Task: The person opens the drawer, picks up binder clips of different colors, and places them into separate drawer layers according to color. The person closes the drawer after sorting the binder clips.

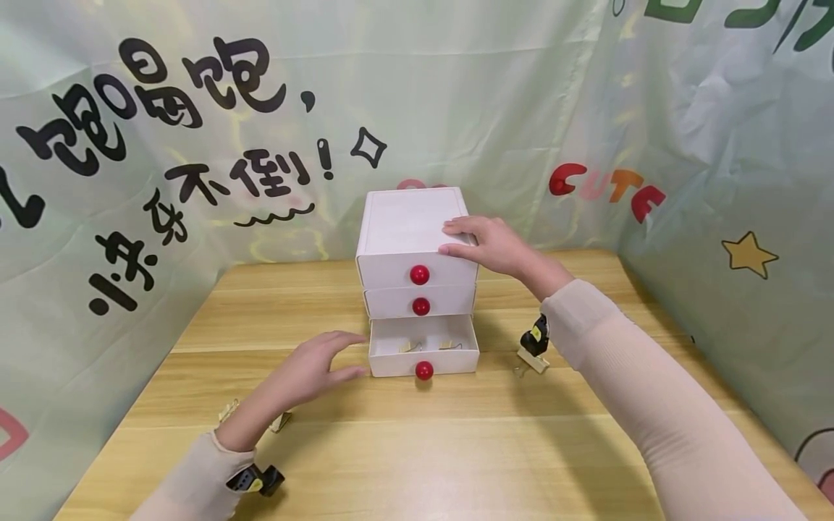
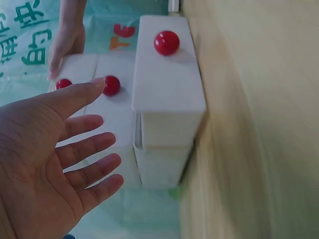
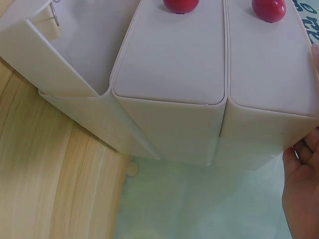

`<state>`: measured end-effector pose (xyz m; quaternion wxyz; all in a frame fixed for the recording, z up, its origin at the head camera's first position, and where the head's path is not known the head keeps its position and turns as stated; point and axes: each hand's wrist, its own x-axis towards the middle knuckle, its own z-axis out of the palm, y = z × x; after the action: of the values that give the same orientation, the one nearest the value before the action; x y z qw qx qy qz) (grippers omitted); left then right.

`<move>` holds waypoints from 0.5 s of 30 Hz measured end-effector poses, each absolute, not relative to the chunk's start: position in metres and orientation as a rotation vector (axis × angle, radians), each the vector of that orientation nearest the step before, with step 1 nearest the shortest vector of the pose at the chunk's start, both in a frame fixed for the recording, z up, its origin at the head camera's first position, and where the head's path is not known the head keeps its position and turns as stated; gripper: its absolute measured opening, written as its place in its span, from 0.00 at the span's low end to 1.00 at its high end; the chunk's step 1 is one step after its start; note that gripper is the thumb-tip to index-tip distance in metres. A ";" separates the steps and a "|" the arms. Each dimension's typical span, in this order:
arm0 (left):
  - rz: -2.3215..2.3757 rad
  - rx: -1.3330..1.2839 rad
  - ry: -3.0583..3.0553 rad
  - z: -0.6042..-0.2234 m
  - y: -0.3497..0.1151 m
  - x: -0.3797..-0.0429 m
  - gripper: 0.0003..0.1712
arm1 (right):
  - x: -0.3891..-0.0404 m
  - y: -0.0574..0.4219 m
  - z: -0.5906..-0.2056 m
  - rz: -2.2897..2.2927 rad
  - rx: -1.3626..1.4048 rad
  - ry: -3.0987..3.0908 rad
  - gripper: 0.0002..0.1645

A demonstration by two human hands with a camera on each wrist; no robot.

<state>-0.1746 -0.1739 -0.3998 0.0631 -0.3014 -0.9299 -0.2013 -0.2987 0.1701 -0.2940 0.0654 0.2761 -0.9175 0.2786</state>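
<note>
A white three-tier drawer box [image 1: 412, 224] with red round knobs stands on the wooden table. Its bottom drawer [image 1: 394, 366] is pulled out, with gold binder clips [image 1: 410, 347] lying inside; the upper two drawers are closed. My right hand [image 1: 491, 242] rests on the top right edge of the box, thumb toward the front. Beside the left side of the bottom drawer is my left hand [image 1: 316, 369], fingers extended and holding nothing. In the left wrist view its spread fingers [image 2: 94, 149] show before the drawer fronts.
On the table right of the box lies a gold binder clip [image 1: 534, 359], partly behind the right wrist camera [image 1: 536, 336]. More clips [image 1: 280, 421] lie around the left wrist. A printed cloth backdrop [image 1: 495, 108] encloses the back and sides of the table.
</note>
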 end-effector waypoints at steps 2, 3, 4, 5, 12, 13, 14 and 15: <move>-0.605 -0.885 -2.820 -0.402 -0.183 -0.173 0.32 | -0.299 0.170 -0.294 0.843 0.831 -2.768 0.37; -0.606 -0.870 -2.828 -0.403 -0.188 -0.172 0.32 | -0.299 0.170 -0.293 0.844 0.832 -2.767 0.37; -0.603 -0.851 -2.835 -0.404 -0.192 -0.171 0.32 | -0.299 0.170 -0.293 0.841 0.833 -2.767 0.37; -0.601 -0.833 -2.841 -0.405 -0.197 -0.170 0.32 | -0.299 0.170 -0.293 0.842 0.833 -2.768 0.37; -0.579 -0.649 -2.907 -0.413 -0.222 -0.159 0.31 | -0.300 0.170 -0.293 0.849 0.828 -2.773 0.38; -0.576 -0.624 -2.921 -0.414 -0.225 -0.157 0.31 | -0.299 0.170 -0.294 0.851 0.828 -2.773 0.38; -0.573 -0.603 -2.930 -0.415 -0.228 -0.155 0.31 | -0.299 0.170 -0.294 0.853 0.828 -2.771 0.38; -0.567 -0.591 -2.934 -0.416 -0.231 -0.153 0.31 | -0.299 0.170 -0.294 0.858 0.827 -2.771 0.38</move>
<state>-0.1532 -0.2309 -0.4160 0.0474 -0.1938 -0.9621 -0.1860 -0.2988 0.1697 -0.2938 0.0625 0.2735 -0.9169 0.2838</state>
